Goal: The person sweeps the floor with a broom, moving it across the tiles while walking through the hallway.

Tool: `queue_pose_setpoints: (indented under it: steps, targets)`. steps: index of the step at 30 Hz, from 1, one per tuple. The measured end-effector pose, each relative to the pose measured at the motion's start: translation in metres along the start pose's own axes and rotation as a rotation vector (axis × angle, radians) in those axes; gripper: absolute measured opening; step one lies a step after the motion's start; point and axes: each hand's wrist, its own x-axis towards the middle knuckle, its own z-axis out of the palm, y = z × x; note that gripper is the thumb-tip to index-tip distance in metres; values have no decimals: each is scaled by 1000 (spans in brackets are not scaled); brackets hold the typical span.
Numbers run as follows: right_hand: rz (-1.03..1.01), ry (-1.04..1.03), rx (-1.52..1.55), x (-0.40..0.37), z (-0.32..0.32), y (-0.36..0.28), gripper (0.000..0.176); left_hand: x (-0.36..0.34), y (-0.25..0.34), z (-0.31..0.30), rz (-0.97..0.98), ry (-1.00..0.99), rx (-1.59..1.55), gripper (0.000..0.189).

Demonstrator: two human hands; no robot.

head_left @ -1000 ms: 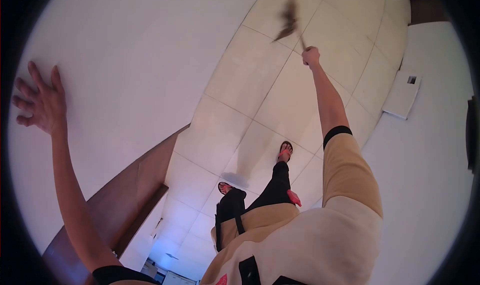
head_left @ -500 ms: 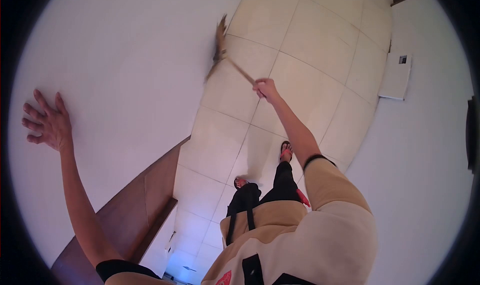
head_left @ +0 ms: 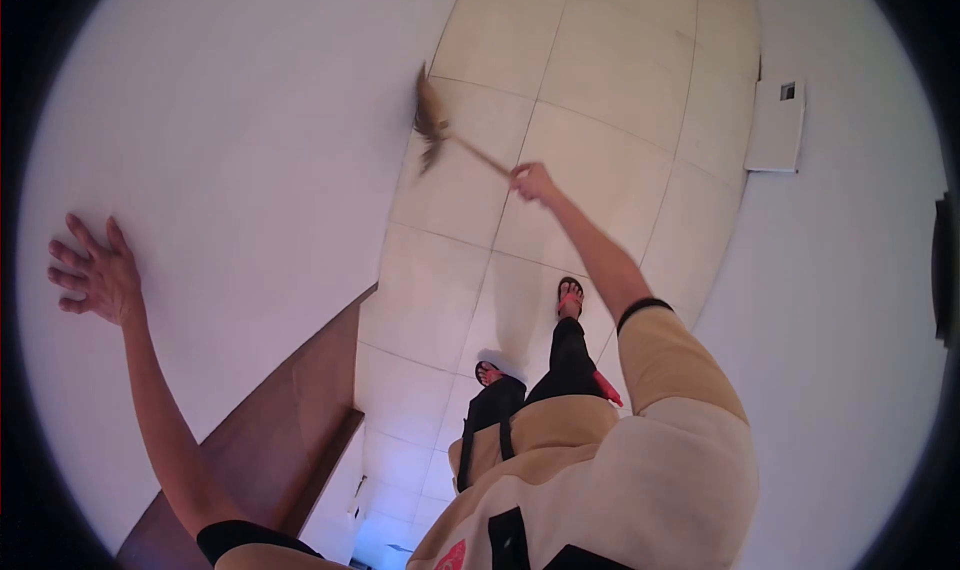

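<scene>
A broom with a thin stick handle (head_left: pixel 480 155) and a brown bristle head (head_left: pixel 431 118) is in my right hand (head_left: pixel 533 182), whose fingers are wrapped round the end of the stick. The bristles lie where the pale tiled floor (head_left: pixel 600 145) meets the white wall on the left, and they are slightly blurred. My left hand (head_left: pixel 97 270) is at the far left with its fingers spread against the white wall (head_left: pixel 260 120); it holds nothing.
Brown wooden panelling (head_left: pixel 290 410) runs below the left wall. A white box (head_left: pixel 777 125) projects from the right wall (head_left: pixel 850 270), and a dark object (head_left: pixel 942 270) is at the far right edge. My feet in sandals stand on the tiles (head_left: pixel 420 315).
The broom head has turned and shifted slightly down and left in view. My left hand appears a little lower, still spread. The box on the right wall has moved up and left in view.
</scene>
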Motion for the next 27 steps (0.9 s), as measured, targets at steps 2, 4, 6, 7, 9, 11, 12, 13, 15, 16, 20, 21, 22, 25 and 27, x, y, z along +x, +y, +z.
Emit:
queue_pose_setpoints:
  steps: [2,4,6,7,9,11,12,13,15,16,20,21,22,25,27]
  targets:
    - [-59,314,-374,49,-44,-4,21,-5,-2,5,24,23,20,61]
    - [-26,602,-463,50,-78,-19,23,-8,-2,7,29,16,48,61]
    - [-461,991,-554,40,-96,-7,27,-8,-4,10,28,17,84,62]
    - [-588,1075,-503,26,-107,2,27,-9,-6,12,30,19,100,62]
    - [-306,682,-106,-58,-118,3,28,-11,-8,14,28,19,106,63]
    - [-185,453,-68,-154,-111,3,29,-10,-7,14,31,21,77,63]
    - [-65,337,-59,-201,-99,-3,29,-13,-10,19,30,27,65,63]
    - [51,238,-130,-232,-86,4,29,-18,-16,27,29,31,52,64]
    - [249,25,-77,-273,-50,16,32,-21,-21,39,34,79,90,64]
    - [-65,-87,-189,-268,-33,79,33,-16,-10,34,49,-161,470,63]
    - [126,-163,-322,-248,18,148,39,-31,-39,58,71,-196,625,62]
    - [-174,7,-652,-232,16,180,40,-38,-49,68,64,-148,554,61]
    - [-54,30,-691,-197,2,229,40,-45,-60,78,61,-100,482,61]
    - [235,-41,-449,-148,-113,147,26,-46,-63,86,68,-242,702,60]
    - [153,6,-625,-97,-195,98,19,-48,-65,87,79,-101,552,61]
